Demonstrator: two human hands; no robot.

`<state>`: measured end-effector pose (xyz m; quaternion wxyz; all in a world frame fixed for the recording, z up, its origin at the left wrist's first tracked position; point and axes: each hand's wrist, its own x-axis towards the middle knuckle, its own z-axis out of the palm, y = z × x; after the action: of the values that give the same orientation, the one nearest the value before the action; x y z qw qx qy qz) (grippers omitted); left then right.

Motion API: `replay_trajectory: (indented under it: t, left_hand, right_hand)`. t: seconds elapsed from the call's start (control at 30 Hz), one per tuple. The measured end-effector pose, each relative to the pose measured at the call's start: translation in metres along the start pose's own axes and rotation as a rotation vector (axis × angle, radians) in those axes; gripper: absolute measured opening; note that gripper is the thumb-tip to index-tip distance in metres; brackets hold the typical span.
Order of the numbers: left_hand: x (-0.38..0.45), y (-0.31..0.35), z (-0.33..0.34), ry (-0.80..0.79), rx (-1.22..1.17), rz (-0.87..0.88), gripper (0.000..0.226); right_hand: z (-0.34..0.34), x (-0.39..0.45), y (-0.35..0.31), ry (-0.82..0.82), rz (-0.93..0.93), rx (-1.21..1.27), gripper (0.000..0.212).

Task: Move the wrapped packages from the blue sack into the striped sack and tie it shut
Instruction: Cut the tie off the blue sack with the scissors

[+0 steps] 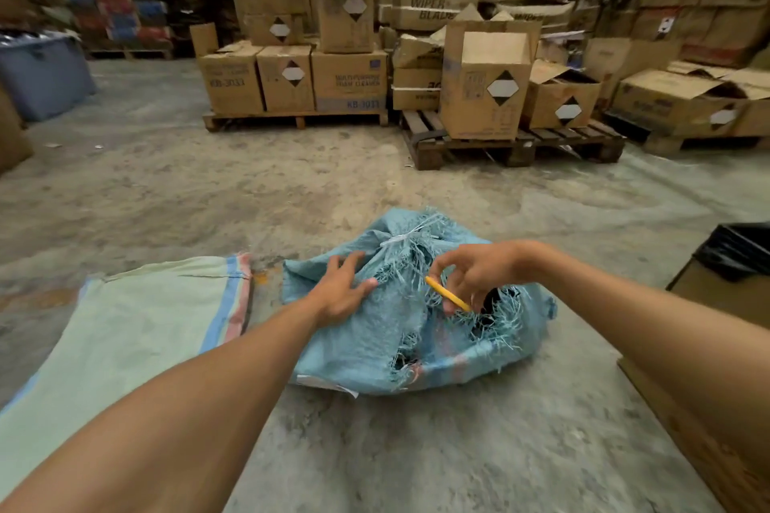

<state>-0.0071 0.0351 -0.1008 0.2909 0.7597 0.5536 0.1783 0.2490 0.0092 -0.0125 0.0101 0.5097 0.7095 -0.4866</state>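
My left hand (343, 289) presses spread fingers on the frayed blue sack (416, 329). My right hand (475, 277) pinches a yellow tool (448, 294) above it. The striped sack (125, 329) lies flat alongside.

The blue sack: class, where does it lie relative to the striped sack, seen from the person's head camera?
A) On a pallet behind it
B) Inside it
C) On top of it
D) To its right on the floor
D: the blue sack sits on the concrete floor, with the striped sack spread flat to its left and a strip of bare floor between them.
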Motion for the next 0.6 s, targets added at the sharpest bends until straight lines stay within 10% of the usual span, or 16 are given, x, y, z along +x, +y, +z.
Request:
replay_trajectory:
  t: [0.23,0.6]
  left_hand:
    - [0.040,0.046,0.002,0.278,-0.015,0.086,0.046]
    - [0.076,0.072,0.030,0.291,0.097,-0.095,0.022]
  right_hand:
    - [-0.017,-0.003,0.022,0.194,-0.139,0.297,0.023]
    - [-0.025,0.020,0.028,0.248,-0.213,0.410,0.026]
